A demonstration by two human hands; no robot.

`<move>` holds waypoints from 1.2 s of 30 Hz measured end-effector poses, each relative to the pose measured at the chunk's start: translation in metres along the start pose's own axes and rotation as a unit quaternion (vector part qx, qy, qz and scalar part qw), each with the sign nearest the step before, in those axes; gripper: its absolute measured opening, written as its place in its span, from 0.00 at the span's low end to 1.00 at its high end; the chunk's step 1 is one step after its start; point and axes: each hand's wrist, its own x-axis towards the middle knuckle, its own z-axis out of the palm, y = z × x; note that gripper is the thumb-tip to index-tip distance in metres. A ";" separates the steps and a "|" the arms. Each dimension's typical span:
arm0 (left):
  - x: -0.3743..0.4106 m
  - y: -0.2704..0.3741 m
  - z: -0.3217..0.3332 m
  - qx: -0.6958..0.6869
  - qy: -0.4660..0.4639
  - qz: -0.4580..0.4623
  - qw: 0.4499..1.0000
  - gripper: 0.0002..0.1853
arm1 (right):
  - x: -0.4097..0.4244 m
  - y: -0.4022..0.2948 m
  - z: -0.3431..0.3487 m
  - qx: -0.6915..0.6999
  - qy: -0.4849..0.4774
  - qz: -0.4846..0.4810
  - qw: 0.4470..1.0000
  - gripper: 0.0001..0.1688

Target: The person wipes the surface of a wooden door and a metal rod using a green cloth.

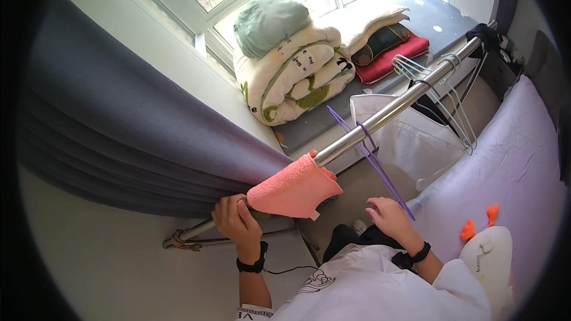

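Observation:
A pink terry towel (pixel 292 187) hangs folded over a metal clothes rail (pixel 388 109). My left hand (pixel 236 220) is closed around the rail just beside the towel's left edge; something small and dark shows between hand and towel, too hidden to name. To the right of the towel, my right hand (pixel 390 216) is raised with its fingers apart and slightly bent, holding nothing. Near it, a purple hanger (pixel 383 169) dangles from the rail. Farther along hang a white garment (pixel 401 133) and several pale green hangers (pixel 455 98).
A rolled quilt (pixel 299 76) with a green bundle (pixel 272 24) on top lies on the window seat beside a red cushion (pixel 392 60). The grey curtain (pixel 134 129) borders the left side. A lilac-covered bed (pixel 495 160) with a white plush toy (pixel 488 258) is at the right.

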 end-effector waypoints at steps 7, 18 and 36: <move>-0.043 -0.130 -0.058 0.076 0.068 -0.098 0.990 0.28 | -0.016 0.032 -0.018 0.007 0.047 0.091 0.995 0.14; -0.002 -0.006 -0.006 0.002 0.008 -0.014 1.000 0.17 | 0.007 0.013 0.000 -0.025 0.009 -0.010 1.000 0.15; 0.011 -0.053 -0.083 0.031 -0.257 -0.056 0.964 0.16 | -0.004 0.037 -0.007 -0.022 0.006 0.056 0.998 0.16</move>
